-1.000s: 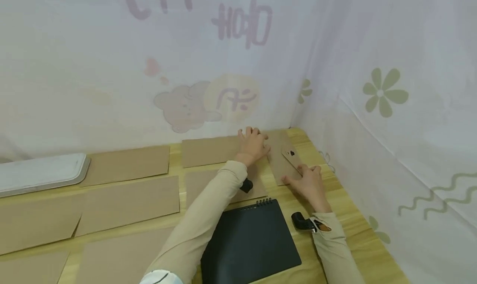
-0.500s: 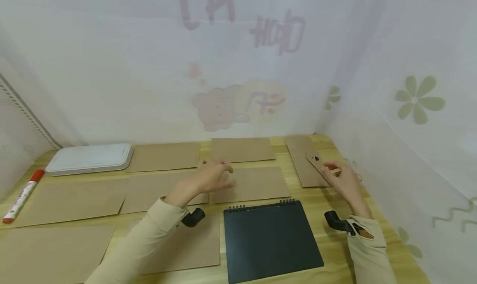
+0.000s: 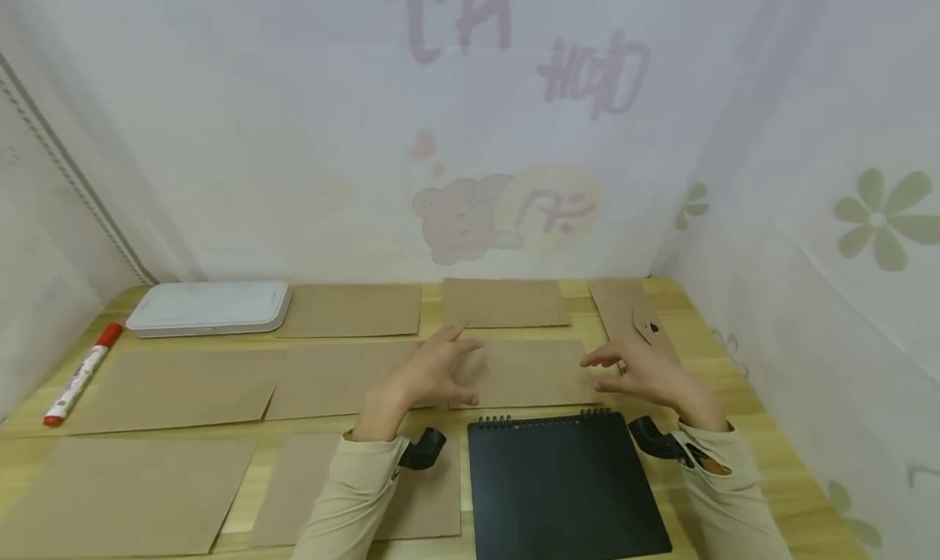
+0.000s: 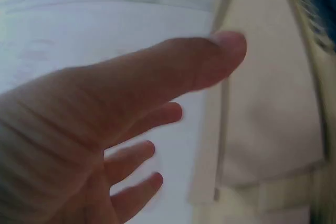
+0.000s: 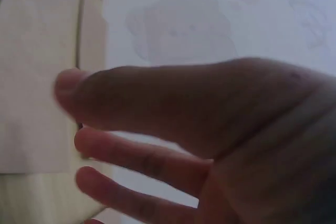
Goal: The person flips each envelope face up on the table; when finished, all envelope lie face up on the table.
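Observation:
Both hands hover with loosely bent fingers and hold nothing. In the head view my left hand (image 3: 422,376) is over the seam between two brown cardboard sheets, its thumb and fingers apart. My right hand (image 3: 649,380) is above the right edge of the middle-row cardboard sheet (image 3: 532,372), thumb apart from fingers. Beyond it, a small brown tag-like piece (image 3: 641,322) with dark marks lies on the far-right cardboard sheet (image 3: 613,299), partly hidden by the hand. The wrist views show the left thumb (image 4: 210,61) and right thumb (image 5: 131,93) extended. A black spiral notebook (image 3: 565,486) lies between the forearms.
More cardboard sheets lie in rows on the wood-grain table (image 3: 734,380), including a back-row sheet (image 3: 507,303) and a front-left sheet (image 3: 139,495). A white rounded case (image 3: 209,307) and a red-capped marker (image 3: 82,374) are at left. Printed white cloth (image 3: 330,119) hangs behind the table.
The head view has swung left. My left hand has drawn back from the back-row sheet toward the middle row. My right hand has come away from the small tag, leftward and nearer.

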Demonstrator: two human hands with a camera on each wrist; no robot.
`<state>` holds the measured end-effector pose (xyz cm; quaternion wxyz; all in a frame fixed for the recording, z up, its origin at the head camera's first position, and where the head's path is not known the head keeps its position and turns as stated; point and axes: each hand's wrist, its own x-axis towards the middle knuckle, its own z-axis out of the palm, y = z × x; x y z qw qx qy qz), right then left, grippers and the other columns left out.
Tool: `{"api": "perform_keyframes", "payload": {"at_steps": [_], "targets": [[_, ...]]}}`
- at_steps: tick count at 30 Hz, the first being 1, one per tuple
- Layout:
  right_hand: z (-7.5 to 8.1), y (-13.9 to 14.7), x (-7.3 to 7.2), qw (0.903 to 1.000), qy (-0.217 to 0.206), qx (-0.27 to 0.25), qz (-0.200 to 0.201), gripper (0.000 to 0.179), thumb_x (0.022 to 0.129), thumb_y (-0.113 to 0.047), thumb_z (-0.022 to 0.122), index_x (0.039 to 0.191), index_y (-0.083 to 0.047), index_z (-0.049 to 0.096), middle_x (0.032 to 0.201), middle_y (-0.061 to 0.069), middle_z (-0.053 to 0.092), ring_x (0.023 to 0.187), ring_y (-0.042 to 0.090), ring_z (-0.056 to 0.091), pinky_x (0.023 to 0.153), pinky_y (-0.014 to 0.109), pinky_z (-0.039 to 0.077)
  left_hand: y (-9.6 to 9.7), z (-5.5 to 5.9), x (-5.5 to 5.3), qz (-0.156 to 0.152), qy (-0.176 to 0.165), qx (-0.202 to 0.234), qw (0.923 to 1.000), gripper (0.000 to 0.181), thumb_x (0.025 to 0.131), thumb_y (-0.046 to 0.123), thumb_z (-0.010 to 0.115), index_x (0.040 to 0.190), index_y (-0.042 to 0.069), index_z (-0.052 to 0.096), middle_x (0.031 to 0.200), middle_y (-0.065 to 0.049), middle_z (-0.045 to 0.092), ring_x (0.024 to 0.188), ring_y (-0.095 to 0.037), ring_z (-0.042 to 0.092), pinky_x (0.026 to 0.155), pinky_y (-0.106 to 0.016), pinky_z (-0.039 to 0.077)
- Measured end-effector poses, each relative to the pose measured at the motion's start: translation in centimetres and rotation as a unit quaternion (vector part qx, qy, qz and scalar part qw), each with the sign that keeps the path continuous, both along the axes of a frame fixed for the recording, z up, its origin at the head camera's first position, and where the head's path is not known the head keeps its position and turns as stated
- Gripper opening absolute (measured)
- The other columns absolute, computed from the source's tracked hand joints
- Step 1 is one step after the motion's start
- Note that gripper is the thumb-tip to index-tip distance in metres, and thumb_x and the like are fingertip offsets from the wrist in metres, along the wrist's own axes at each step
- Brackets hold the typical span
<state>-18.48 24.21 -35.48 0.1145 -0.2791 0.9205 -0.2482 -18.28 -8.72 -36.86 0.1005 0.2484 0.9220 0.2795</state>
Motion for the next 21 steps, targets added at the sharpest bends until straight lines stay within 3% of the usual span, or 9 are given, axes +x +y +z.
{"api": "perform_keyframes", "payload": {"at_steps": [2, 7, 12, 16, 21], "targets": [[-0.6, -0.2, 0.1, 0.9998, 0.004, 0.005, 0.021, 0.032, 0.081, -0.006, 0.071, 0.112, -0.002, 0.066, 0.115, 0.017, 0.059, 0.104, 0.037, 0.054, 0.077, 0.046, 0.048, 0.2, -0.5, -0.2, 0.001, -0.004, 0.001, 1.0, 0.072, 0.069, 0.018, 0.083, 0.133, 0.009, 0.051, 0.152, -0.012, 0.018, 0.137, -0.033, 0.017, 0.105, -0.058, 0.017], [-2.3, -0.1, -0.1, 0.9989, 0.004, 0.025, 0.04, 0.031, 0.079, -0.006, 0.072, 0.11, -0.004, 0.068, 0.123, 0.02, 0.056, 0.12, 0.048, 0.039, 0.09, 0.056, 0.039, 0.2, -1.3, -0.7, -0.02, -0.026, -0.027, 0.9991, 0.059, 0.071, 0.011, 0.081, 0.125, 0.007, 0.058, 0.146, -0.016, 0.032, 0.135, -0.034, 0.023, 0.105, -0.058, 0.017], [-3.3, -0.4, -0.5, 0.9991, 0.003, 0.014, 0.04, 0.032, 0.08, -0.008, 0.071, 0.112, -0.002, 0.067, 0.126, 0.022, 0.053, 0.126, 0.055, 0.023, 0.095, 0.062, 0.029, 0.0, -1.8, -0.9, 0.004, -0.02, -0.054, 0.9983, 0.05, 0.073, 0.014, 0.079, 0.119, 0.008, 0.063, 0.139, -0.014, 0.044, 0.128, -0.034, 0.037, 0.105, -0.053, 0.022], [-3.4, -0.5, -0.7, 0.9991, 0.014, 0.024, 0.034, 0.033, 0.079, -0.008, 0.073, 0.111, -0.001, 0.067, 0.125, 0.021, 0.054, 0.126, 0.054, 0.025, 0.096, 0.062, 0.027, 0.0, -2.1, -1.1, 0.013, -0.023, -0.054, 0.9982, 0.055, 0.071, 0.021, 0.082, 0.121, 0.007, 0.062, 0.137, -0.012, 0.046, 0.122, -0.034, 0.044, 0.101, -0.043, 0.034], [-3.6, -0.3, -0.7, 0.9985, 0.029, 0.034, 0.032, 0.032, 0.076, -0.002, 0.073, 0.108, 0.0, 0.068, 0.122, 0.021, 0.055, 0.123, 0.052, 0.031, 0.095, 0.06, 0.031, 0.5, -2.3, -1.1, 0.011, -0.03, -0.06, 0.9976, 0.066, 0.065, 0.024, 0.086, 0.124, 0.008, 0.059, 0.139, -0.009, 0.045, 0.119, -0.033, 0.047, 0.097, -0.042, 0.038]]}}
